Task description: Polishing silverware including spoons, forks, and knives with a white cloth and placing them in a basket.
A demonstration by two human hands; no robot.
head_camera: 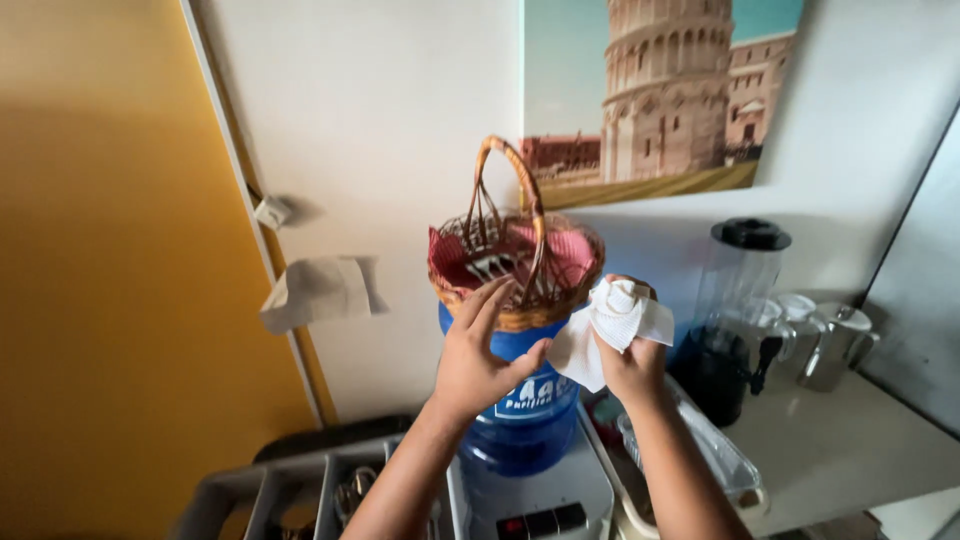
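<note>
A wicker basket (560, 296) with a tall handle and red cloth lining sits on top of a blue water bottle (525, 425). My left hand (478, 355) reaches up with fingers spread, its fingertips touching the basket's front rim and its thumb against the bottle. My right hand (630, 350) is closed around a crumpled white paper towel (612, 325), held just right of the basket and next to its rim.
The bottle stands on a white dispenser (535, 500). A blender (735, 315) and metal jugs (835, 340) stand on the counter at right. A grey cutlery tray (300, 490) lies lower left, a clear container (715, 455) below my right arm.
</note>
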